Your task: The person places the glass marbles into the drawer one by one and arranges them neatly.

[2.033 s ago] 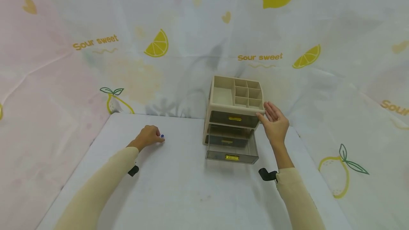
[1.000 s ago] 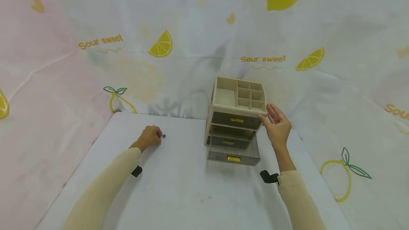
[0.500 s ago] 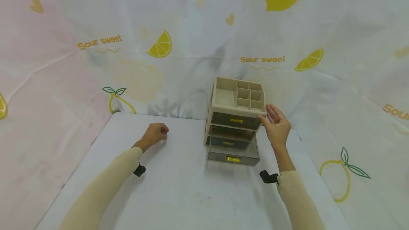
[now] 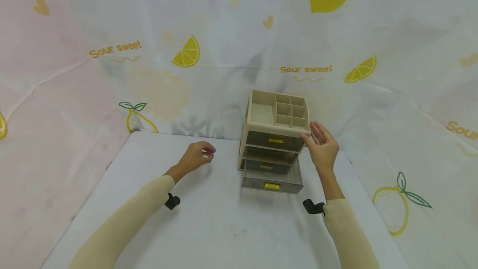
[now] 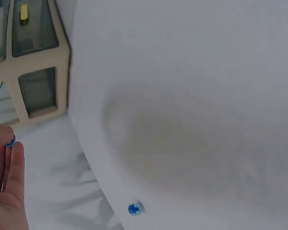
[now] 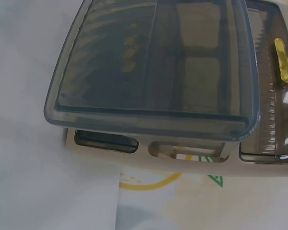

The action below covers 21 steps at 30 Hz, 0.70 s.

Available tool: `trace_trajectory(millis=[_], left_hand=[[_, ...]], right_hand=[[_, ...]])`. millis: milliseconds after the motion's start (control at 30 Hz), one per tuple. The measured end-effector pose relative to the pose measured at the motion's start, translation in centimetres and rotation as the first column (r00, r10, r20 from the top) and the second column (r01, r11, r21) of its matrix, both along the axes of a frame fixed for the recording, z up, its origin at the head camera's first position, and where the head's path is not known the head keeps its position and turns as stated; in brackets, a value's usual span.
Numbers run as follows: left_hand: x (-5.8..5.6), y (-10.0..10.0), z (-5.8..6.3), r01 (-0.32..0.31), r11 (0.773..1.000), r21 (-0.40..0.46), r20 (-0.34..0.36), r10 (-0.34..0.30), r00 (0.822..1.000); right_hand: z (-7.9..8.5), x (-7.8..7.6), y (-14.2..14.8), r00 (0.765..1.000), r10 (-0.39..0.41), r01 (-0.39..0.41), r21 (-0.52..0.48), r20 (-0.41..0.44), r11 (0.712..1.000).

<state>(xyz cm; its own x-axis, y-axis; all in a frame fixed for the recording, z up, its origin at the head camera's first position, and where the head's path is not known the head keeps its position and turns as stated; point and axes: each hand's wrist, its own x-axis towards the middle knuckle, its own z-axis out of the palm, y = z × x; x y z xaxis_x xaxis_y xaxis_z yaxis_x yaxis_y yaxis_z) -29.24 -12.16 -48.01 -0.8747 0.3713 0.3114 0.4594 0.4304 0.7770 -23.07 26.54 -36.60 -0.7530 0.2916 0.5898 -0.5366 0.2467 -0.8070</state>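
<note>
My left hand [image 4: 195, 157] is raised over the table and pinches a small blue marble [image 5: 10, 141] between thumb and fingers. Most of that marble is covered by the fingertips. On the table in the left wrist view lies another blue-and-clear marble [image 5: 135, 208]. My right hand [image 4: 324, 148] rests against the right front corner of a beige desktop drawer organizer [image 4: 274, 127], thumb on its front and fingers straight along its side. The organizer's clear grey middle drawer [image 4: 271, 184] is pulled out; the top drawer [image 4: 257, 138] is closed.
Divided compartments [image 4: 284, 111] top the organizer. The white table [image 4: 224, 227] meets a lemon-print cloth backdrop [image 4: 224, 65] behind and at the sides. A black wrist camera mount [image 4: 313, 206] sticks out from each sleeve.
My left hand picked up the marble from the table at left, then lifted it and moved right toward the organizer. My right hand stays at the organizer's corner.
</note>
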Motion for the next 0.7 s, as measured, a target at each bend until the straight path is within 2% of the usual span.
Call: trace_trajectory(millis=[200,400,500,533,633,700], left_hand=[[1.1,2.2,1.4,0.111,0.993,0.038,-0.083,-0.107,0.991],[1.8,4.3,2.6,0.223,0.973,0.067,-0.138,-0.212,0.967],[2.0,5.3,3.0,0.274,0.958,0.08,-0.174,-0.257,0.95],[2.4,5.6,3.6,0.285,0.955,0.084,-0.181,-0.267,0.947],[2.6,6.6,4.0,0.318,0.944,0.092,-0.211,-0.294,0.932],[2.8,7.4,4.3,0.325,0.941,0.092,-0.215,-0.3,0.929]], right_hand=[[-0.1,-0.1,0.0,1.0,0.008,-0.008,0.006,-0.011,1.0],[-0.2,0.0,0.0,1.0,0.001,-0.001,0.019,-0.017,1.0],[-0.1,0.0,0.1,1.0,0.0,0.0,0.017,-0.014,1.0],[-0.1,0.1,0.1,1.0,-0.001,0.001,0.018,-0.014,1.0],[0.0,0.0,0.1,1.0,-0.001,0.001,0.014,-0.011,1.0],[0.0,-0.1,0.1,1.0,-0.002,0.003,0.014,-0.012,1.0]])
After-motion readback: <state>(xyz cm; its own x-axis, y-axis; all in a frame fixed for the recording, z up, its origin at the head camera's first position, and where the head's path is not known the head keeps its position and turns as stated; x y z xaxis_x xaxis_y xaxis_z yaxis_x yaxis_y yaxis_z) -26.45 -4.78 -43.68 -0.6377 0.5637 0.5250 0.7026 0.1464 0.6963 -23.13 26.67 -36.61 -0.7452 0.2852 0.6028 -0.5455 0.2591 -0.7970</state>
